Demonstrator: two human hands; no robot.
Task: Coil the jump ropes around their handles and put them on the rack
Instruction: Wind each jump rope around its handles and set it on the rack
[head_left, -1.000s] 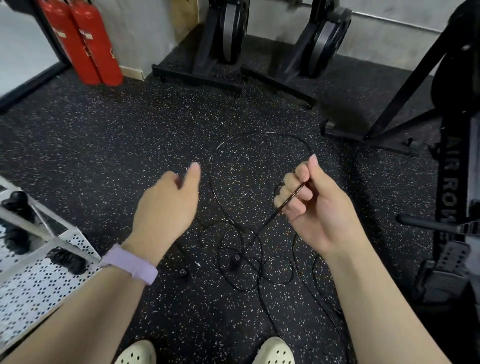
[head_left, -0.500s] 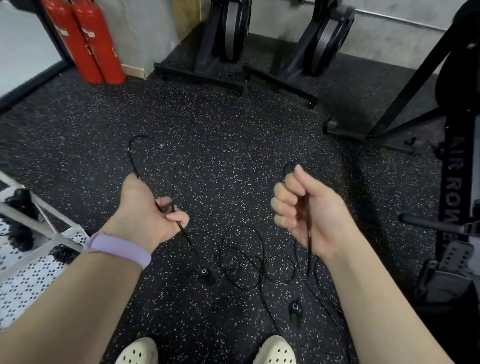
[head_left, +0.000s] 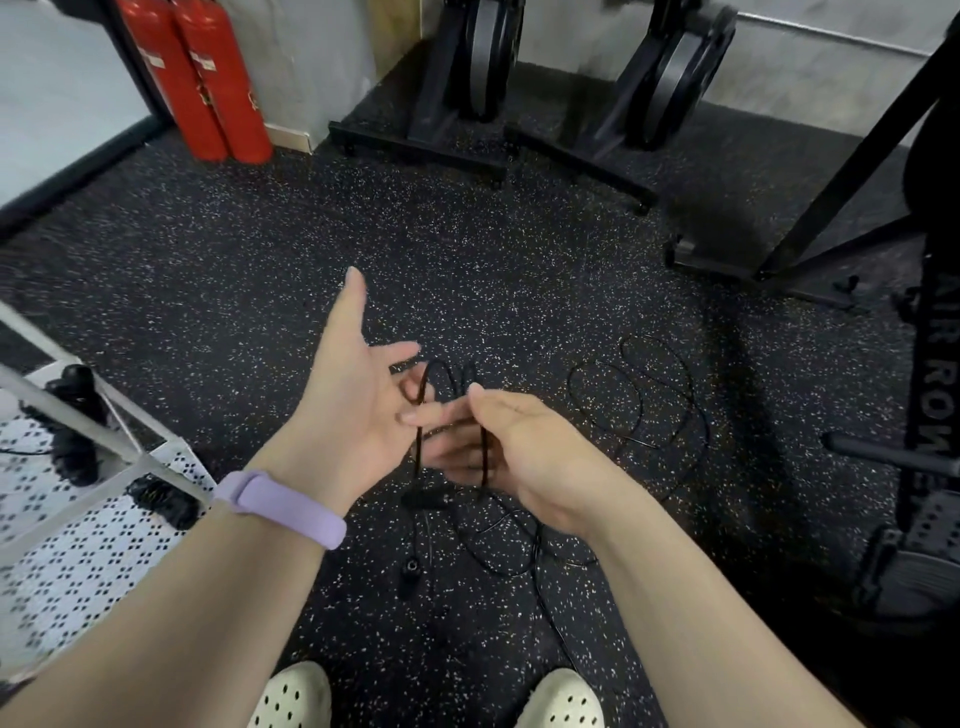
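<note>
A thin black jump rope (head_left: 631, 397) lies in loose loops on the speckled floor and runs up to my hands. My right hand (head_left: 519, 452) grips two black handles (head_left: 485, 447) held upright side by side, a rope loop arching over their tops. My left hand (head_left: 358, 395) is beside them with thumb and fingers spread, its fingertips touching the rope at the handles. A handle end (head_left: 410, 571) dangles below my hands. The white perforated rack (head_left: 78, 561) stands at the lower left with coiled black ropes (head_left: 161, 501) on it.
Two red fire extinguishers (head_left: 197, 78) stand at the back left wall. Black rower machines (head_left: 483, 78) stand upright at the back, and an air rower frame (head_left: 930, 415) fills the right side. My white shoes (head_left: 296, 699) are at the bottom edge.
My left hand has swung in from the left and opened its fingers beside the handles. My right hand has come toward the middle, and the rope loop now sits over the handle tops.
</note>
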